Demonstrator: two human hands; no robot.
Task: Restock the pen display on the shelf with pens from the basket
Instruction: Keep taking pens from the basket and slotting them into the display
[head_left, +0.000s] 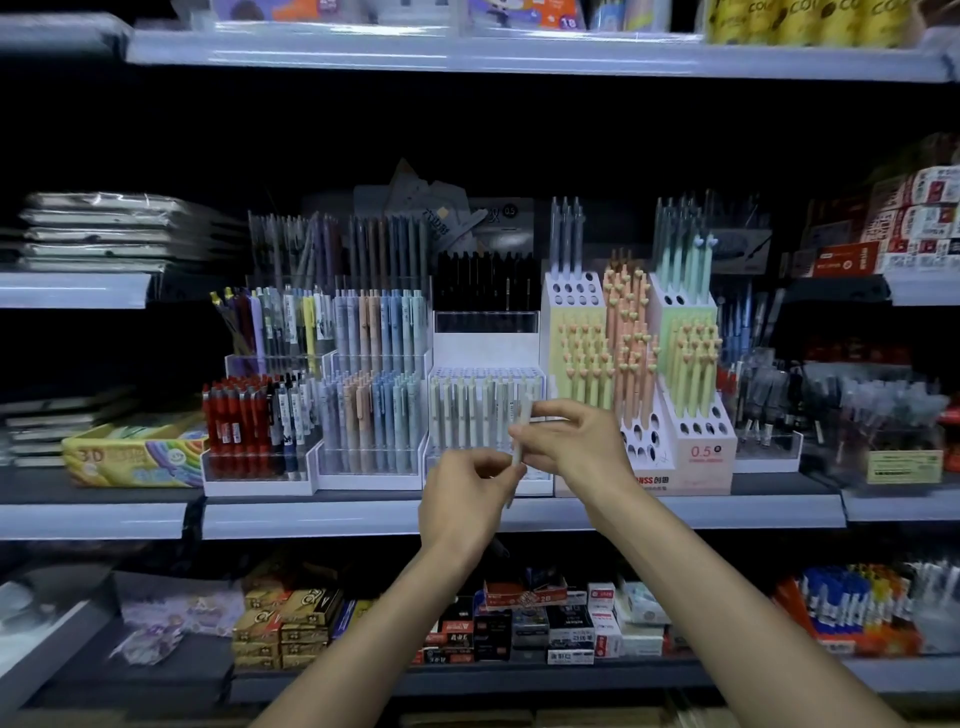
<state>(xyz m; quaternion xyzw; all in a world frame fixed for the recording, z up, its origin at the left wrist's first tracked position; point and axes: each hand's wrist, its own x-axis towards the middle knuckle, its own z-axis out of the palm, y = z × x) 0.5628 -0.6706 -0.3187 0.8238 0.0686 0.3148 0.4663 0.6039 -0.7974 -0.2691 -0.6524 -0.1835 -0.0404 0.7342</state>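
Note:
A pale cream pen (521, 441) stands nearly upright between both hands, in front of the white tiered pen display (485, 343) on the middle shelf. My right hand (569, 441) pinches its upper part with thumb and fingers. My left hand (467, 493) holds its lower part; the pen's tip shows just below the fingers. The display's front row holds several pale pens; black pens fill its back tier. The basket is out of view.
Other pen racks flank the display: red and pastel pens on the left (260, 421), heart-topped pens in pink and green holders on the right (649, 364). A shelf edge (363, 514) runs below the hands. Boxed goods (545, 623) fill the lower shelf.

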